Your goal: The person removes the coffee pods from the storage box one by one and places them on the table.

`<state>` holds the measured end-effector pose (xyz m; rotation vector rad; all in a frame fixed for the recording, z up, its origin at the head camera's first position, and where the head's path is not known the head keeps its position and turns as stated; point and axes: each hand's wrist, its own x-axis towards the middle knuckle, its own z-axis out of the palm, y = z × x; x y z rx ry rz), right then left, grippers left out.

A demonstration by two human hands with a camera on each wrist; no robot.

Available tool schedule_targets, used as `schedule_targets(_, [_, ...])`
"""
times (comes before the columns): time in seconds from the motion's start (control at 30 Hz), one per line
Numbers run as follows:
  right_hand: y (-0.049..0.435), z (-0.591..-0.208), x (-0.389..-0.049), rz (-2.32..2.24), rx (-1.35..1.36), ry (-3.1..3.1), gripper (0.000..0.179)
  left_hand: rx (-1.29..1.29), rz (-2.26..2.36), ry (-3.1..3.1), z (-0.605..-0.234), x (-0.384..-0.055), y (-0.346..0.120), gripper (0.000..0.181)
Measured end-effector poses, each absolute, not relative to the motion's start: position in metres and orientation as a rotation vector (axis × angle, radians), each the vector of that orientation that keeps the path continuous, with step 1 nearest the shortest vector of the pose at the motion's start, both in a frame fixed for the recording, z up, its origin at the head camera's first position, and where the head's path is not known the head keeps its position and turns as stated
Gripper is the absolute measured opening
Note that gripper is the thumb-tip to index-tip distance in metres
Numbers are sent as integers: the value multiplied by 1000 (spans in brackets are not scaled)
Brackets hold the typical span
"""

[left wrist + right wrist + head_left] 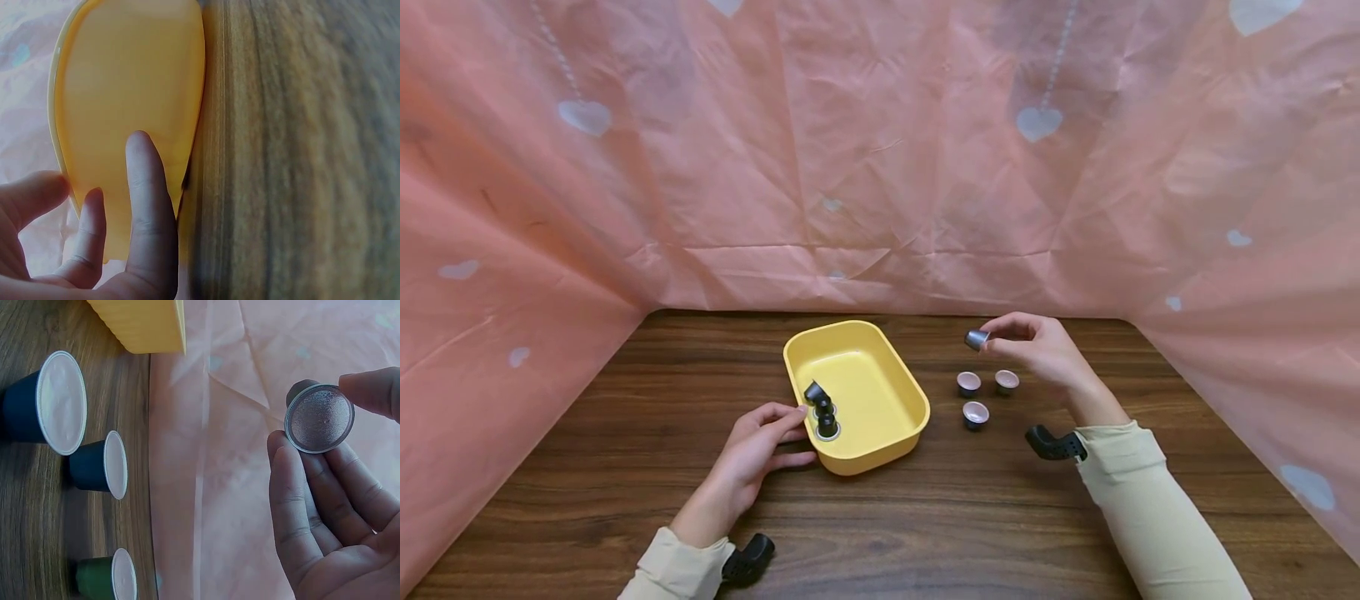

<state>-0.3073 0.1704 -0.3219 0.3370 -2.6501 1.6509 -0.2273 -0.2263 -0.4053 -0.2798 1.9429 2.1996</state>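
Observation:
In the head view, a yellow tub [880,446] stands on the wooden table. Several dark coffee capsules [827,427] are grouped by its left wall. My left hand [752,446] touches the tub's left side, its thumb at the rim; in the left wrist view, the fingers [145,194] lie fairly straight along the outer wall. My right hand [1037,350] pinches a grey coffee capsule [976,339] between thumb and fingertips above the table. Its silvery lid [320,419] shows in the right wrist view. Below it three capsules [975,415] stand with pale lids up.
Pink cloth [880,167] with pale hearts hangs behind the table [925,533] and along both sides. Black wrist mounts [748,558] sit at both cuffs. In the right wrist view, the standing capsules look dark blue and green [94,578].

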Motion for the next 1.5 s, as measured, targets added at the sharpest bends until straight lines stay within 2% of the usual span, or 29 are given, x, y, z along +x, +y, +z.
schedule_targets(0.17, [175, -320, -308, 1576, 346, -2695, 37, -279, 2194, 1944, -406, -228, -226, 26])
schedule_targets(0.87, [198, -312, -302, 696, 590, -3137, 14, -280, 2164, 1950, -406, -227, -227, 35])
schedule_targets(1.13, [195, -317, -303, 592, 683, -3211, 13, -263, 2176, 1951, -407, -228, -226, 35])
schedule_targets(1.5, [192, -324, -304, 570, 673, -3277, 15, -264, 2184, 1947, -407, -228, -226, 34])
